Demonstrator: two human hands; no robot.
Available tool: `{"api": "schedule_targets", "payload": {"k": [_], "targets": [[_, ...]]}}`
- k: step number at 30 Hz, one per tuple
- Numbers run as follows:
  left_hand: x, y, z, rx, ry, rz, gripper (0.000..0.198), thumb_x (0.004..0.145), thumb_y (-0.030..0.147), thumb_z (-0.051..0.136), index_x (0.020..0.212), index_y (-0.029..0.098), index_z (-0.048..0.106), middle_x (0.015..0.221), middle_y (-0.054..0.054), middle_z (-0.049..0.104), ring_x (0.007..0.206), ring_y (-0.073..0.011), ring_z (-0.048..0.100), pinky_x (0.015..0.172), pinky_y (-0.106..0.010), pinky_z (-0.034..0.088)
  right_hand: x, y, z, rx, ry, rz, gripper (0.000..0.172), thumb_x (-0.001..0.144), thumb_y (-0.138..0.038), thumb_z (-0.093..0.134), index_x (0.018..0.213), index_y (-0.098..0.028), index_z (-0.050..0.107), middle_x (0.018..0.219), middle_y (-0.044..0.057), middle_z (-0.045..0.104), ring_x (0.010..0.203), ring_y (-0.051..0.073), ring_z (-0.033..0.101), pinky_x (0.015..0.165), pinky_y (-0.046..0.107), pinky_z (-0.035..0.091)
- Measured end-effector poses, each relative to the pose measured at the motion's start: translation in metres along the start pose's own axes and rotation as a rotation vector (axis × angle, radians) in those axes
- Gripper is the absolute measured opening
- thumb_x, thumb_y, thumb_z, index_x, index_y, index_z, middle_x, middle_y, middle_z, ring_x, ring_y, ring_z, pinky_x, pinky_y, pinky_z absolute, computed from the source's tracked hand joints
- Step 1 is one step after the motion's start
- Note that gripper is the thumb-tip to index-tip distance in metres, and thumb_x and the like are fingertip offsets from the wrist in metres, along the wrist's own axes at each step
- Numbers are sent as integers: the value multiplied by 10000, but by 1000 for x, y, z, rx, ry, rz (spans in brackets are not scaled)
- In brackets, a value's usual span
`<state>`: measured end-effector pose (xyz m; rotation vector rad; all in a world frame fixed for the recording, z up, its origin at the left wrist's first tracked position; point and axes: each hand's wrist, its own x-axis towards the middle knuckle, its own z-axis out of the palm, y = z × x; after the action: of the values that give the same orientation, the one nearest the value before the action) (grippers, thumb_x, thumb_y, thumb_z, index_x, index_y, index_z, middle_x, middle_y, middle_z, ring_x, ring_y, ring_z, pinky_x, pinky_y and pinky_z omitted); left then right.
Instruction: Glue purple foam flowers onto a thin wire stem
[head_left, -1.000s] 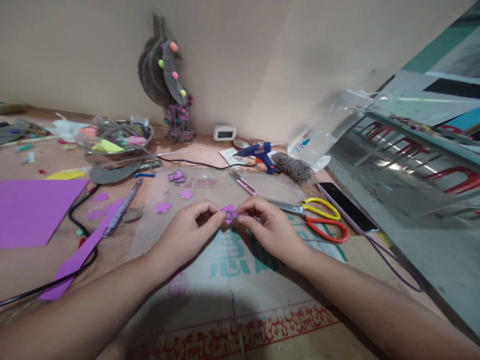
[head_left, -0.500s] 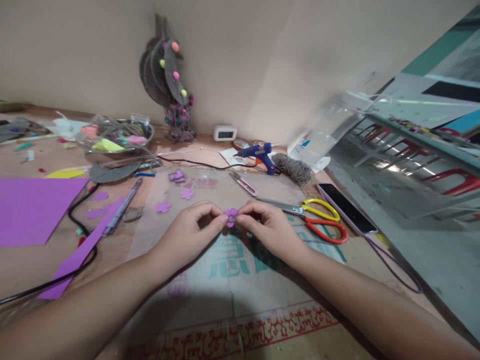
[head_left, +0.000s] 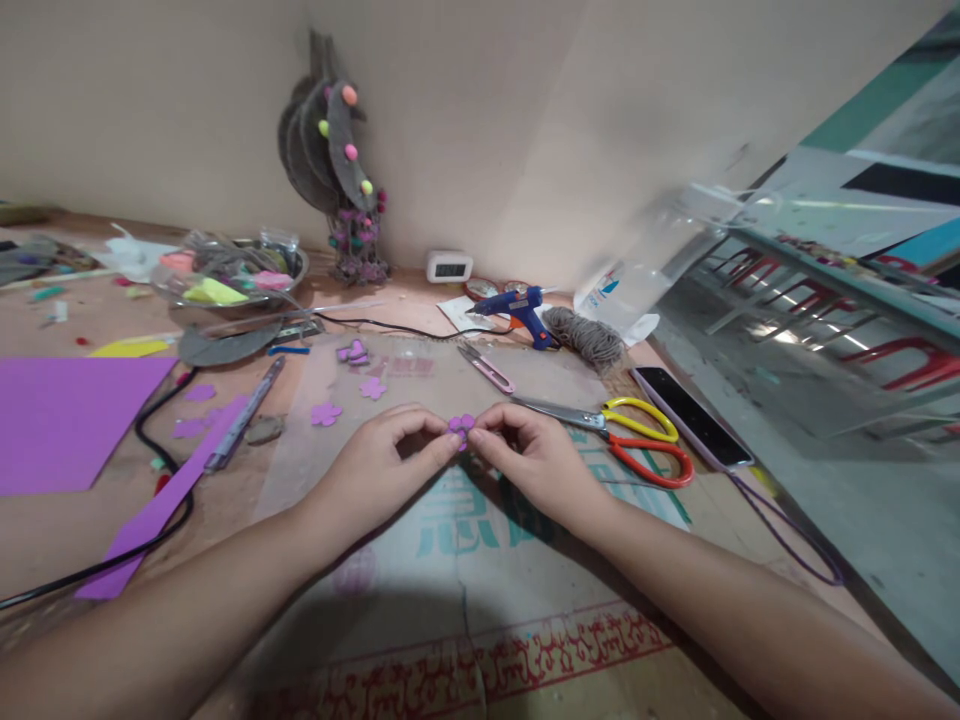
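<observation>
Between my two hands, above the cardboard sheet, is a small purple flower cutout (head_left: 462, 424). My left hand (head_left: 397, 450) pinches its left side between thumb and fingers. On the other side my right hand (head_left: 529, 450) grips it the same way, the fingertips of both hands nearly meeting. The thumbs cover part of the flower. Beyond my left hand lie loose purple flowers (head_left: 326, 413), with a small stack of purple petal pieces (head_left: 354, 352) behind them. Large scissors (head_left: 577, 412) with yellow and red handles rest just past my right hand.
Pink thread snips (head_left: 487, 370), a blue glue gun (head_left: 517, 308) and grey yarn (head_left: 586, 336) lie behind my hands. A phone (head_left: 690, 415) is at the right edge. Purple foam sheet (head_left: 67, 425), a pen (head_left: 246, 412) and a black cord (head_left: 146, 430) occupy the left. A bowl (head_left: 289, 280) stands further back.
Both thumbs have shifted slightly over the purple flower, covering more of its lower middle. The hands otherwise stay in place, and nothing else on the table has moved.
</observation>
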<state>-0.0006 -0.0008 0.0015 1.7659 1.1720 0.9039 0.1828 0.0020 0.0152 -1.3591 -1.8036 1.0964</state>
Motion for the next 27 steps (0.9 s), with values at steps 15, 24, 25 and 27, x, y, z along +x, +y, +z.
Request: {"api": "schedule_targets", "payload": {"k": [15,24,25,27], "targets": [[-1,4,2,44,2,-31,123,800,278,558,761,181,622,734,-2,631,717,-153,579,679,-258,435,-2,2,4,-100,12,-51,162,832,-306,570,792,-162,634,665,-4,600,579,104,491,540,221,385],[-2,0,1,-53,-15,-41,234,852,385,521,804,187,636,773,-10,637,758,-161,588,705,-270,447,-2,0,4,-83,18,-59,158,826,-297,577,770,-161,637,656,-4,610,574,99,493,538,212,387],[-2,-2,1,-103,4,-50,239,863,392,508,869,191,638,816,-17,646,795,-166,596,730,-278,455,-1,0,4,-61,22,-50,156,825,-294,578,771,-160,635,662,-1,615,576,99,498,541,212,393],[0,-6,0,-219,85,-86,277,875,410,488,1013,197,600,889,-31,643,844,-172,601,752,-291,469,-1,-1,4,10,29,-21,162,828,-299,575,773,-155,624,658,2,613,572,99,508,543,216,410]]}}
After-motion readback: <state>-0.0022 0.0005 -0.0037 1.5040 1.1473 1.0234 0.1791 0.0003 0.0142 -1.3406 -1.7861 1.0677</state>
